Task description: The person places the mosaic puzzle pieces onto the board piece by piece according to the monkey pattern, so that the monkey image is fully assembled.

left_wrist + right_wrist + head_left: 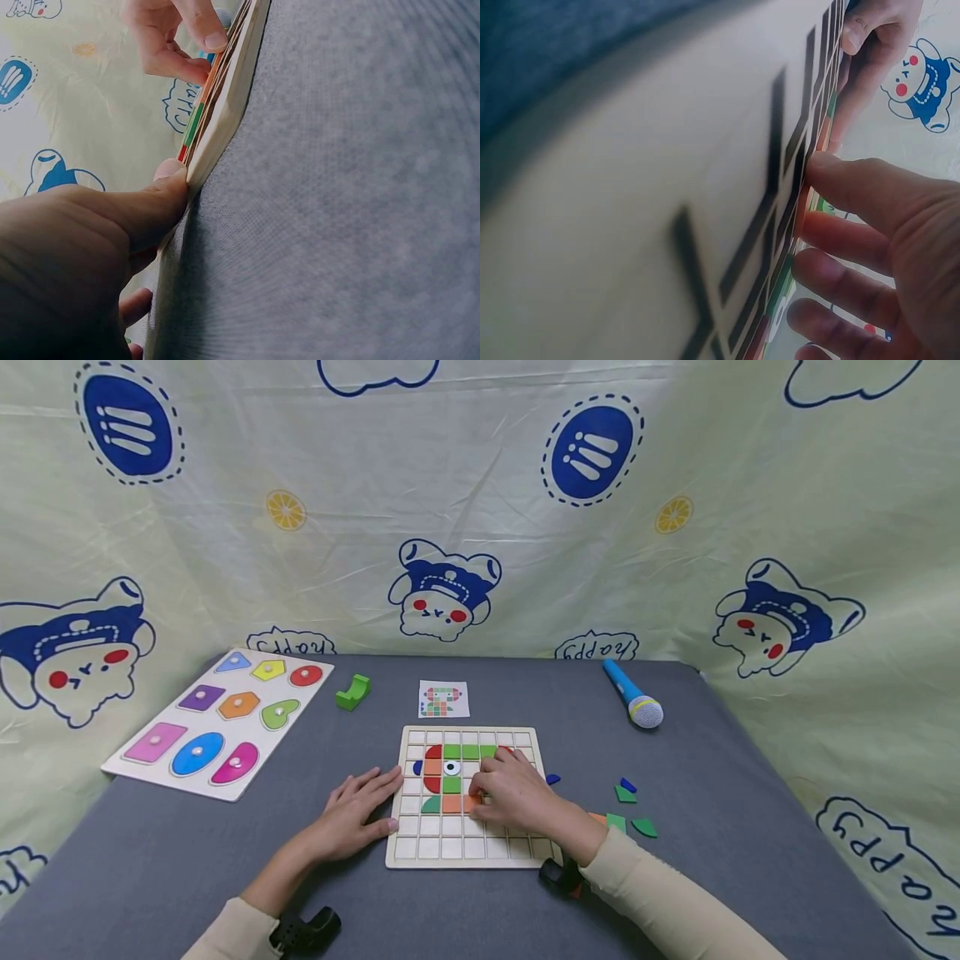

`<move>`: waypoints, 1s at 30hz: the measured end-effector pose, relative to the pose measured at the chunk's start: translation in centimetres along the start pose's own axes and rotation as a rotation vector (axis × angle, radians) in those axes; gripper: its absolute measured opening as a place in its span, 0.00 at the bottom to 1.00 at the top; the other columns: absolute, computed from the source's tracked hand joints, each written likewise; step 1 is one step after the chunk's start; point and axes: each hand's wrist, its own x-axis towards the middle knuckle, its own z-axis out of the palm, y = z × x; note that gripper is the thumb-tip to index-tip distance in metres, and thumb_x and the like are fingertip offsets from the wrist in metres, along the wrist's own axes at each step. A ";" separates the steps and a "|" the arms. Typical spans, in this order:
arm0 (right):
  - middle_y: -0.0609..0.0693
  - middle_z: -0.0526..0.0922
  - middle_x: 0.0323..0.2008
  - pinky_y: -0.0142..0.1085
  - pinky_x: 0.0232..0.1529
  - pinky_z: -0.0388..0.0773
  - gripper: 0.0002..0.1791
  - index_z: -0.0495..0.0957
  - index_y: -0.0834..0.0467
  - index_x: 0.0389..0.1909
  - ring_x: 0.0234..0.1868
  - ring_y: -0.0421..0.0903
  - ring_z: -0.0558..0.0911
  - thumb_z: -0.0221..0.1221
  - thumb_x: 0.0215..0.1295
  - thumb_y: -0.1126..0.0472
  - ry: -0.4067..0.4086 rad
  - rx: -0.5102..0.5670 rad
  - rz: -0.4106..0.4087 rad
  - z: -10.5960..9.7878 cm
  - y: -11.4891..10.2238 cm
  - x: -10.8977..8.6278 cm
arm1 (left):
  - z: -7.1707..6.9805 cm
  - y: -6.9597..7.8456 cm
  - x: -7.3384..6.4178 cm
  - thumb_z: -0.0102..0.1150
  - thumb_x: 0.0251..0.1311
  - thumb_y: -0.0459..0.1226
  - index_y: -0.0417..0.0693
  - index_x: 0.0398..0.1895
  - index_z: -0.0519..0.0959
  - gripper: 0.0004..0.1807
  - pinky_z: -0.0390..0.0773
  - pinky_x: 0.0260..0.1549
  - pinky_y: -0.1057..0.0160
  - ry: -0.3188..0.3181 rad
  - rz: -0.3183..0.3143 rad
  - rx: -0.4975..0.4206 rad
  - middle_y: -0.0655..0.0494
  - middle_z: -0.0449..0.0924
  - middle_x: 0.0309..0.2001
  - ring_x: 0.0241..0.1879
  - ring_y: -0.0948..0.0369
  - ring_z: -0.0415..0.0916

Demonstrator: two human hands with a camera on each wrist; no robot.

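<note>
Thumb and forefinger of the right hand (517,793) pinched an orange tile (472,803) in the head view, low on the gridded board (450,850) and just beside a second orange tile (451,803) in the same row. The left hand (356,817), its fingers straight and spread, lay against the board's left edge. Good seating, as I judged it, called for squaring the tile to its cell before any pressing, with the printed card (444,699) beyond the board for comparison. Grey cloth (150,868) covered the table; a microphone (630,692), a green block (353,692) and a shape puzzle (153,771) lay farther off, before a patterned sheet (480,468).

The left wrist view put the left thumb at the board's rim, a steadying touch best made light, so that nothing tipped.

The right wrist view had the tile between thumb and forefinger, the remaining fingers bent close to the board; its nearest cells were blurred. Level pressure, without nudging the neighbouring tiles, seemed the careful way.
</note>
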 end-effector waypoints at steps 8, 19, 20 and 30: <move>0.42 0.79 0.31 0.42 0.44 0.67 0.10 0.84 0.48 0.29 0.35 0.42 0.69 0.68 0.50 0.47 0.000 -0.003 0.004 0.0 0.0 -0.1 | -0.1 0.1 0.0 0.58 0.61 0.44 0.44 0.71 0.60 0.35 0.41 0.64 0.33 -0.005 -0.007 0.002 0.48 0.56 0.73 0.72 0.41 0.47; 0.44 0.80 0.33 0.41 0.42 0.66 0.12 0.85 0.49 0.32 0.38 0.43 0.70 0.69 0.50 0.48 0.044 0.026 0.054 -1.3 1.1 -1.4 | -0.1 0.1 0.0 0.57 0.62 0.44 0.44 0.71 0.59 0.36 0.41 0.65 0.33 -0.013 -0.008 -0.002 0.49 0.56 0.73 0.73 0.41 0.46; 0.44 0.80 0.33 0.40 0.42 0.65 0.12 0.85 0.49 0.32 0.37 0.43 0.69 0.70 0.49 0.48 0.042 0.028 0.071 -1.5 1.3 -1.5 | -0.1 0.1 0.0 0.57 0.62 0.44 0.44 0.71 0.59 0.36 0.41 0.65 0.33 -0.014 -0.008 -0.002 0.49 0.56 0.73 0.73 0.41 0.46; 0.45 0.80 0.34 0.41 0.43 0.66 0.15 0.85 0.51 0.35 0.39 0.43 0.70 0.71 0.48 0.48 0.108 0.027 0.134 -3.5 4.0 -4.1 | -0.1 0.0 0.1 0.57 0.62 0.45 0.46 0.71 0.58 0.36 0.40 0.65 0.34 -0.022 -0.018 -0.002 0.50 0.55 0.73 0.73 0.42 0.46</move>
